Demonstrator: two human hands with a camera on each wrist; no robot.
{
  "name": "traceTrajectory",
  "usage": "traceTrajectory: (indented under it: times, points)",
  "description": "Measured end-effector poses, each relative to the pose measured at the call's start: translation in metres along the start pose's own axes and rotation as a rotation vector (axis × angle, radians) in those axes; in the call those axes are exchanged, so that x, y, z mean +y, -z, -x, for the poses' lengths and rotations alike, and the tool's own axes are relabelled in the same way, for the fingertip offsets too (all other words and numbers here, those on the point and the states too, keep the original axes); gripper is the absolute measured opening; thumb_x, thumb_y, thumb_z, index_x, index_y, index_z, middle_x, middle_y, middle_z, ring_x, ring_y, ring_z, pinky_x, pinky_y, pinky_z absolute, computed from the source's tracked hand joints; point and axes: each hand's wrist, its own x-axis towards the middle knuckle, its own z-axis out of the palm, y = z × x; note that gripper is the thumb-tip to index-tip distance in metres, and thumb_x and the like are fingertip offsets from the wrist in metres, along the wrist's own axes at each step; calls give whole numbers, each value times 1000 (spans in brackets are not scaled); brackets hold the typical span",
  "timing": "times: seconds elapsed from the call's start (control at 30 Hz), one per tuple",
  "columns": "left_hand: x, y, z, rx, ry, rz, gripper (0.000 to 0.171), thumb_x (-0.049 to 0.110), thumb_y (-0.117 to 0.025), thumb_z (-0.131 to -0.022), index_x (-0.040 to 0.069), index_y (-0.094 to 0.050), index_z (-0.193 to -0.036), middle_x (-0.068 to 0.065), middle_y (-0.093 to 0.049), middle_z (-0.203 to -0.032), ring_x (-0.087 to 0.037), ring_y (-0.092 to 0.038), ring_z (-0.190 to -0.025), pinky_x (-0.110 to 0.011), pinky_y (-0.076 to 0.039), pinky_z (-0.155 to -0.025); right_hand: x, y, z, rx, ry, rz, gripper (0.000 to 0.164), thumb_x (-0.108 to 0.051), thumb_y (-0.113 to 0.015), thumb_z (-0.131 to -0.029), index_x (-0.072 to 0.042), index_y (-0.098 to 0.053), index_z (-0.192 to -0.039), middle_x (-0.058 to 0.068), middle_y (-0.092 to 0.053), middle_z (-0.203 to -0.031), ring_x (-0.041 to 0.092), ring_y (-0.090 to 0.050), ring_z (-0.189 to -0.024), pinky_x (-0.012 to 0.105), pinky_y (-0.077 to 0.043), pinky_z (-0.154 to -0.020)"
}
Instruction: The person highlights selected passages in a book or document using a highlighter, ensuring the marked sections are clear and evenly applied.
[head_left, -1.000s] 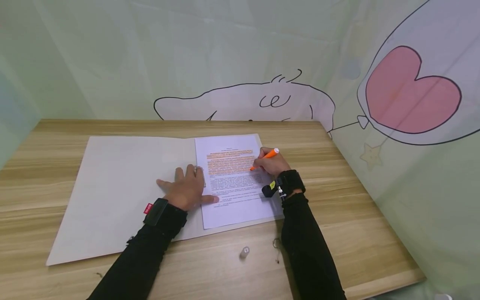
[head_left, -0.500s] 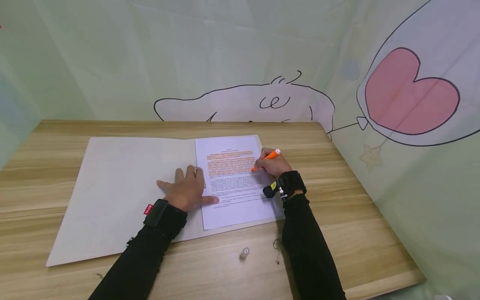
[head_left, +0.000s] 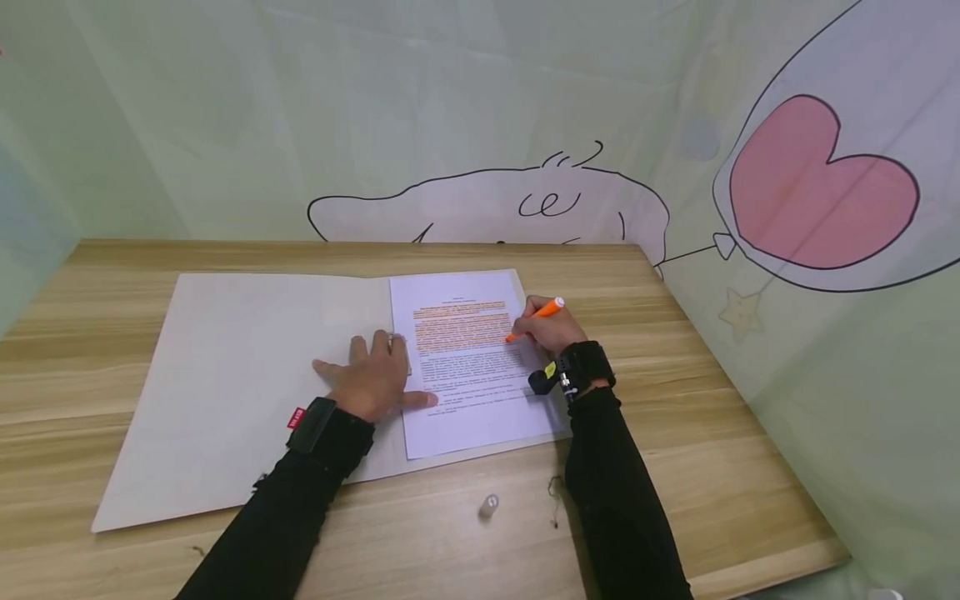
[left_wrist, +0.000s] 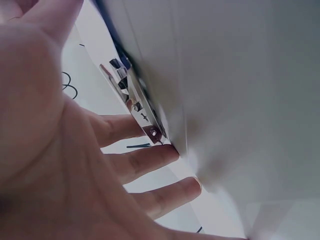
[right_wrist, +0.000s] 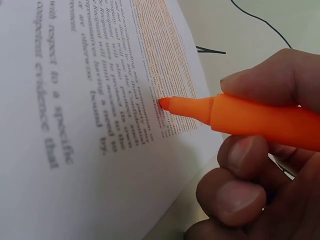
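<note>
An orange highlighter (right_wrist: 265,120) is pinched between the thumb and fingers of my right hand (head_left: 553,327), its tip at a line of print near the right margin. The printed sheet (head_left: 480,433) has orange marking over its upper lines; the lower lines are plain black. Under the sheet lies an opened white folder (head_left: 225,358). My left hand (head_left: 372,379) rests with fingers spread at the folder's fold, the thumb lying on the sheet. In the left wrist view a metal clip (left_wrist: 137,107) runs along the fold beside the fingers.
A small grey cap (head_left: 489,505) lies on the wooden table (head_left: 420,542) in front of the folder. A thin dark thread (head_left: 555,500) lies near the right sleeve. A printed curtain (head_left: 450,100) stands behind the table's back and right edges.
My right hand and the highlighter have slid slightly to the right along the line of print. The left hand has stayed in place.
</note>
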Motion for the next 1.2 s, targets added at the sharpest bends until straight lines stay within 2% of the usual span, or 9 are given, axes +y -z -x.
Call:
traceTrajectory:
  times: [0.4,0.53,1.1,1.2]
  points:
    - [0,-1,-1,-20,10,0,111,61,-81,-70,-6,-37,-147,-31,-42,-139,-51,-41,-124,-90,-25,-90,1,5,1,3,-38,31,24,-7,-71,-83,-12,-52,-68,1,-45,-58,20,-43,-52,28,-26,-43]
    - [-1,-2,-2,-21,10,-4,111,62,-81,-70,-6,-37,-146,-31,-42,-139,-52,-41,-124,-90,-26,-89,3,7,0,2,-52,12,26,-6,-70,-84,-13,-51,-68,2,-45,-59,19,-42,-50,27,-26,-43]
    - [-1,-1,0,-13,12,-3,111,61,-81,-70,-5,-37,-147,-31,-43,-139,-52,-42,-124,-90,-25,-90,3,12,2,15,-7,-2,26,-3,-69,-82,-11,-50,-67,0,-39,-57,17,-38,-46,25,-25,-43]
    - [-1,-2,0,-15,11,-3,111,60,-82,-70,-5,-36,-147,-31,-43,-138,-52,-42,-124,-90,-25,-90,5,13,1,7,-18,-38,25,-4,-69,-81,-12,-50,-67,-1,-40,-57,17,-39,-48,26,-26,-44]
